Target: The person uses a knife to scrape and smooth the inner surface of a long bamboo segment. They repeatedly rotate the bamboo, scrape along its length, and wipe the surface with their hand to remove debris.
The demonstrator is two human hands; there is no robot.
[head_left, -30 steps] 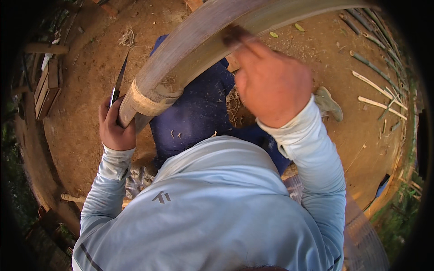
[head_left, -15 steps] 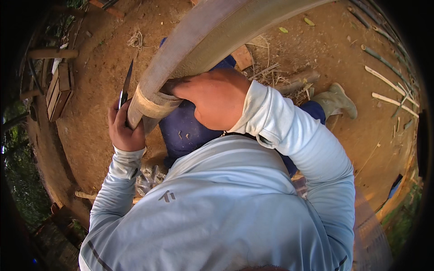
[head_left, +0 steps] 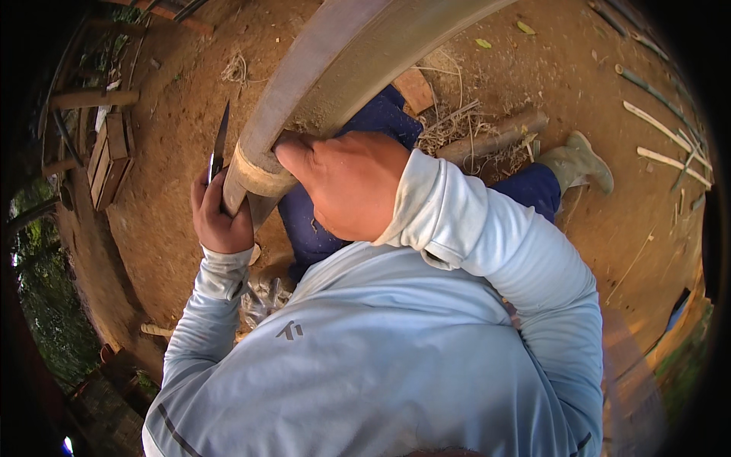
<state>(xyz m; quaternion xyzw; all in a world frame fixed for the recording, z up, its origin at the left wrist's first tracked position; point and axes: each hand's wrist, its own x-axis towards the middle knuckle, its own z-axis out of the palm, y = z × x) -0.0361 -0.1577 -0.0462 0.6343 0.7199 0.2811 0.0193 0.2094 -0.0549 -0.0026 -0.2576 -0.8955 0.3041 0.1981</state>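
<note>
A long, thick piece of bamboo (head_left: 335, 72) slopes from the top of the view down towards my lap, a pale band (head_left: 260, 177) around its near end. My left hand (head_left: 221, 218) is closed at that end. Out of its fingers a knife (head_left: 218, 145) points upward, the dark blade standing beside the bamboo; its handle is hidden. My right hand (head_left: 352, 183) is closed on the bamboo's right side by the band, thumb pressed against the edge. Most of its fingers are curled out of sight.
Beyond my blue-trousered leg (head_left: 525, 190) lie a short log (head_left: 499, 139), a heap of fibres (head_left: 461, 126) and a flat wooden block (head_left: 415, 90). Poles and pale strips (head_left: 662, 126) rest on the dirt at right. A wooden crate (head_left: 110, 160) stands at left.
The view has shifted slightly. My right hand has turned a little and moved left on the bamboo, its thumb now showing at the band. My left hand keeps its hold with the knife.
</note>
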